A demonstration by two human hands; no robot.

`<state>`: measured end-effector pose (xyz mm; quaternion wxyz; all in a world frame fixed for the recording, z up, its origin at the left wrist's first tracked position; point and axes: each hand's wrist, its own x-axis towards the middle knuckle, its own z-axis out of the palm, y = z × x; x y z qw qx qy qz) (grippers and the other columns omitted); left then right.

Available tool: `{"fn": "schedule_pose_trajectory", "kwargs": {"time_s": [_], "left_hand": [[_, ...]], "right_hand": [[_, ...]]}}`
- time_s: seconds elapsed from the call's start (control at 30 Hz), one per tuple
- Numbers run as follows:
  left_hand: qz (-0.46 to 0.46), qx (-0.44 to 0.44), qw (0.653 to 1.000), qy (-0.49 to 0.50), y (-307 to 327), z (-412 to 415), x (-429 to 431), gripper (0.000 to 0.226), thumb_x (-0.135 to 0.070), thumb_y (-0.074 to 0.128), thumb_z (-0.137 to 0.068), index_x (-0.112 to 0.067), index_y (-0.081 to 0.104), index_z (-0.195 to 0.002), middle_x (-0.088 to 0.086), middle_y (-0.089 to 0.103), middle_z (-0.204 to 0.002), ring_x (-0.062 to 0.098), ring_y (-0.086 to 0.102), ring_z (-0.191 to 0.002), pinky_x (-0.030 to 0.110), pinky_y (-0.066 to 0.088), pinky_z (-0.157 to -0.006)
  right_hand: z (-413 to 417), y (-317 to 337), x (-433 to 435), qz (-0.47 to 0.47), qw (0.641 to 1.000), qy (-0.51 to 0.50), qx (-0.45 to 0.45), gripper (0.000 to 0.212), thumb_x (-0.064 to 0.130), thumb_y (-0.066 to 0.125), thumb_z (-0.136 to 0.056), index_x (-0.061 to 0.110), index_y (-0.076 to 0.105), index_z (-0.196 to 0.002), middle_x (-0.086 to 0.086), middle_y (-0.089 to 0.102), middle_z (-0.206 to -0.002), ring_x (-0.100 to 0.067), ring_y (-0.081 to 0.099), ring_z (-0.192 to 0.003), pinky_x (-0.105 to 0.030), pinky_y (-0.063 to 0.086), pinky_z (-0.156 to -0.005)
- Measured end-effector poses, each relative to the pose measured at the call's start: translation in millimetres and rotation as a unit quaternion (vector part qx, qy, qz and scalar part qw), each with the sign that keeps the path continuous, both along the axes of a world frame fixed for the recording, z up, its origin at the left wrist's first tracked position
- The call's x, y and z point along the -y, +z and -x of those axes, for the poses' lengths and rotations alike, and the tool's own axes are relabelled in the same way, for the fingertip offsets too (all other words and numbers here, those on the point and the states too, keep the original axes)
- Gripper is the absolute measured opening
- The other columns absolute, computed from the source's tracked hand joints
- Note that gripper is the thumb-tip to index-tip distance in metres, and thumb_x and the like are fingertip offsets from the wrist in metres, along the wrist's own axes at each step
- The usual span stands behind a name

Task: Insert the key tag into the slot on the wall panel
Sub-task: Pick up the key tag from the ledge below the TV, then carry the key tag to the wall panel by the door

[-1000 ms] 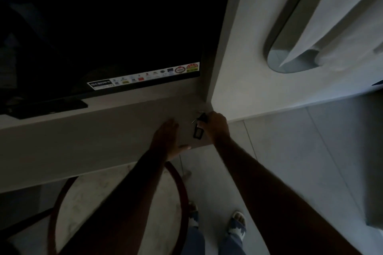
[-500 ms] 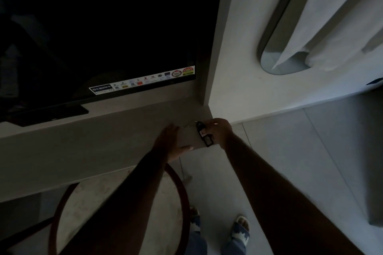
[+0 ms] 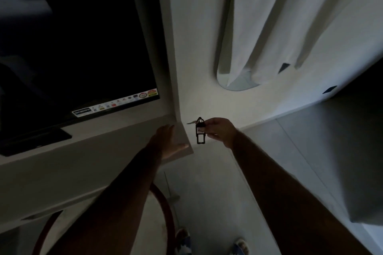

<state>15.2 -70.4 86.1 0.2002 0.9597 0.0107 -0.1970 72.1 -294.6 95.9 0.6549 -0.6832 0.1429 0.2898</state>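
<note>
Key tag [image 3: 200, 133] at frame centre, hanging off the table [image 3: 93, 157] corner, pinched in right hand [image 3: 220, 130] grip. Left hand [image 3: 169, 141] spread flat on table. Judged light, stiff plastic; best pinched by top edge. Slot not visible.

- The left hand [image 3: 169, 143] lies flat and open, fingers together, forearm stretched forward.
- The right hand [image 3: 219, 131] pinches closed on the key tag [image 3: 200, 130], which hangs below its fingertips.
</note>
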Motion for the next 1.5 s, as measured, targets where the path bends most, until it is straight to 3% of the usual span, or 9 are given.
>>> {"fn": "schedule_pose_trajectory", "kwargs": {"time_s": [0.2, 0.47, 0.67, 0.9, 1.07, 1.2, 1.5], "left_hand": [[0.018, 0.020, 0.998, -0.050, 50.8, -18.4, 59.9, 0.111, -0.074, 0.062, -0.076, -0.012, 0.019, -0.157, 0.011, 0.020, -0.165, 0.029, 0.016, -0.152, 0.044, 0.020, -0.121], [0.016, 0.092, 0.989, -0.118, 134.4, -49.5, 156.3, 0.110, -0.074, 0.059, -0.078, -0.012, 0.015, -0.157, 0.010, 0.017, -0.166, 0.027, 0.011, -0.153, 0.046, 0.018, -0.123], [0.025, 0.164, 0.973, -0.158, 198.6, -69.3, 238.4, 0.109, -0.075, 0.059, -0.078, -0.013, 0.018, -0.157, 0.008, 0.019, -0.166, 0.025, 0.013, -0.152, 0.043, 0.019, -0.123], [0.055, 0.215, 0.958, -0.181, 264.3, -89.6, 337.7, 0.112, -0.077, 0.062, -0.074, -0.013, 0.021, -0.156, 0.007, 0.021, -0.165, 0.024, 0.014, -0.152, 0.041, 0.017, -0.123], [0.108, 0.277, 0.932, -0.208, 301.5, -97.4, 411.2, 0.105, -0.074, 0.069, -0.070, -0.015, 0.035, -0.150, 0.010, 0.037, -0.158, 0.026, 0.029, -0.146, 0.038, 0.026, -0.116], [0.103, 0.280, 0.924, -0.238, 318.7, -102.8, 461.7, 0.111, -0.074, 0.066, -0.072, -0.014, 0.024, -0.155, 0.009, 0.025, -0.163, 0.025, 0.019, -0.151, 0.039, 0.019, -0.120], [0.115, 0.314, 0.895, -0.296, 344.0, -141.7, 544.1, 0.108, -0.074, 0.067, -0.072, -0.017, 0.026, -0.154, 0.007, 0.027, -0.162, 0.023, 0.019, -0.150, 0.045, 0.023, -0.121]], "right_hand": [[1.7, 64.6, 65.1, -0.021, 0.994, -0.050, 0.093, 0.030, 0.000, 0.087, -0.068, 0.006, 0.068, -0.091, -0.016, 0.074, -0.094, -0.027, 0.073, -0.090, -0.027, 0.062, -0.072], [5.7, 159.3, 179.7, -0.027, 0.970, -0.114, 0.211, 0.038, -0.001, 0.084, -0.072, -0.008, 0.066, -0.104, -0.025, 0.073, -0.111, -0.027, 0.074, -0.095, -0.031, 0.062, -0.081], [11.1, 233.1, 266.4, -0.041, 0.943, -0.165, 0.285, 0.023, 0.002, 0.083, -0.073, 0.008, 0.069, -0.090, -0.001, 0.078, -0.090, -0.020, 0.075, -0.089, -0.033, 0.062, -0.079], [25.2, 304.9, 362.4, -0.056, 0.914, -0.191, 0.355, 0.023, 0.007, 0.083, -0.075, 0.012, 0.067, -0.091, -0.007, 0.077, -0.107, -0.024, 0.075, -0.100, -0.038, 0.062, -0.085], [38.9, 329.9, 427.3, -0.039, 0.894, -0.223, 0.386, 0.024, 0.003, 0.079, -0.079, 0.017, 0.060, -0.084, -0.006, 0.078, -0.102, -0.020, 0.075, -0.100, -0.030, 0.062, -0.079], [48.5, 339.7, 473.3, -0.023, 0.885, -0.250, 0.393, 0.024, 0.002, 0.079, -0.078, 0.016, 0.061, -0.086, -0.008, 0.079, -0.096, -0.020, 0.076, -0.095, -0.027, 0.061, -0.073], [36.0, 354.2, 547.9, -0.004, 0.865, -0.297, 0.406, 0.023, 0.007, 0.080, -0.077, 0.017, 0.064, -0.088, 0.000, 0.079, -0.084, -0.014, 0.077, -0.085, -0.024, 0.059, -0.067]]}}
